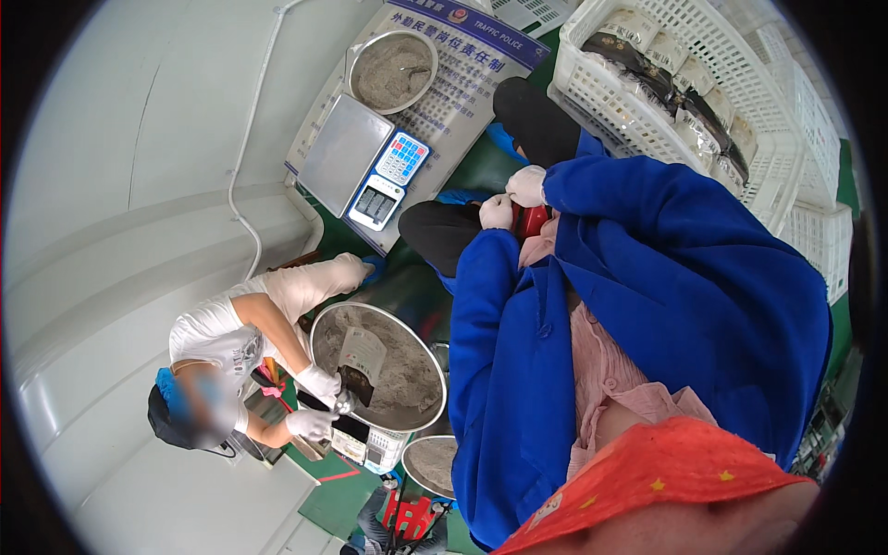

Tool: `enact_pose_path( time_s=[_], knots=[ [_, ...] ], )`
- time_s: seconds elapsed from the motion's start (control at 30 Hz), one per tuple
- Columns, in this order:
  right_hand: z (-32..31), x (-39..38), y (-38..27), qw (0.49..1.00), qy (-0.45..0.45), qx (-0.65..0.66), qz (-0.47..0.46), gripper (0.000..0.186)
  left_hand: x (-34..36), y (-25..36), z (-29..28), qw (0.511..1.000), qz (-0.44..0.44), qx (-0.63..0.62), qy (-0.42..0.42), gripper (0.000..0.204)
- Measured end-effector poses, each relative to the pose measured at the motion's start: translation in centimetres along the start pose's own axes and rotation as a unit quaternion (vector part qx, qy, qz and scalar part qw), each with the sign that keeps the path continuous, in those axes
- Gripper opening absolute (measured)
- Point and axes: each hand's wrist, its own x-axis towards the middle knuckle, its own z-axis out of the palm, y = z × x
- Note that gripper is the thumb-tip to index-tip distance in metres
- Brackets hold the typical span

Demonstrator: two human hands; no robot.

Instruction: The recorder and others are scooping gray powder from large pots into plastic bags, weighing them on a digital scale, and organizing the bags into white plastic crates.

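Both gloved hands meet at centre frame, the left hand (497, 212) and right hand (527, 185) closed on a red thing (532, 222) held against the blue coat (666, 305); what it is cannot be told. A steady two-handed grip close to the body looks like the way to keep it under control. Upper left, a scale (363, 162) and a bowl (392, 71) of grey powder. Upper right, white crates (647, 102) with dark packets. Lower left, a co-worker's gloved hands (314, 402) hold a pouch (359, 363) over a big powder basin (379, 365), crowding the floor.
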Motion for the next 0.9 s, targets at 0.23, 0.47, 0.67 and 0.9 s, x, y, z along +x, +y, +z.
enact_pose_path(
  time_s=[0.23, 0.47, 0.67, 0.9],
  knots=[
    [0.25, 0.05, -0.04, 1.0, 0.013, -0.003, -0.011, 0.024, -0.19, 0.03, -0.22, 1.0, -0.004, 0.016, 0.002, 0.029],
    [0.45, 0.03, 0.33, 1.0, 0.009, -0.003, -0.011, 0.025, -0.37, 0.78, -0.23, 1.0, -0.002, 0.021, 0.0, 0.029],
    [0.49, 0.22, 0.18, 0.999, 0.033, 0.012, -0.03, 0.026, -0.33, 0.27, -0.27, 1.0, -0.018, -0.008, -0.006, 0.027],
    [0.33, 0.16, 0.24, 1.0, 0.018, 0.003, -0.018, 0.025, -0.32, 0.63, -0.36, 1.0, -0.014, -0.002, -0.011, 0.028]
  ],
)
